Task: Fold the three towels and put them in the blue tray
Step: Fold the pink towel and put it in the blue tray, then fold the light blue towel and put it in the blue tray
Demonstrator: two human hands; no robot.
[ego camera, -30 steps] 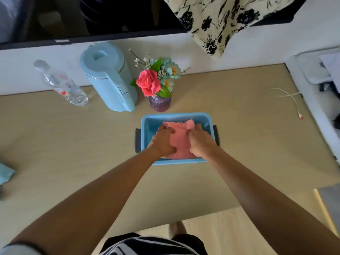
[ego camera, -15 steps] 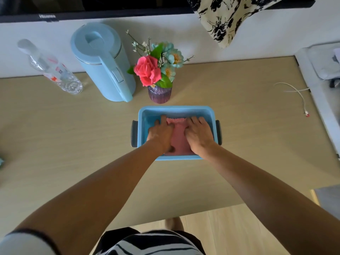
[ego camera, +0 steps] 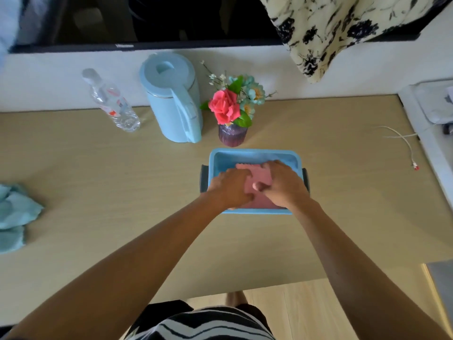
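A blue tray (ego camera: 253, 152) with dark side handles sits at the middle of the wooden table. A folded pink towel (ego camera: 260, 176) lies inside it. Both of my hands are down in the tray on top of this towel. My left hand (ego camera: 231, 186) presses its left part. My right hand (ego camera: 283, 184) presses its right part, fingertips near the towel's far edge and thumb on the pink cloth. A crumpled light-blue towel (ego camera: 14, 213) lies on the table at the far left edge, away from both hands.
Behind the tray stand a purple vase with flowers (ego camera: 231, 111), a light-blue kettle (ego camera: 172, 99) and a clear plastic bottle (ego camera: 111, 101) lying along the wall. A white cable (ego camera: 404, 143) lies at the right. The table's front edge (ego camera: 245, 288) is close to my body.
The pink towel, bunched up a second ago, now lies flat in the tray under both hands. The view has shifted, and the light-blue towel shows again at the left.
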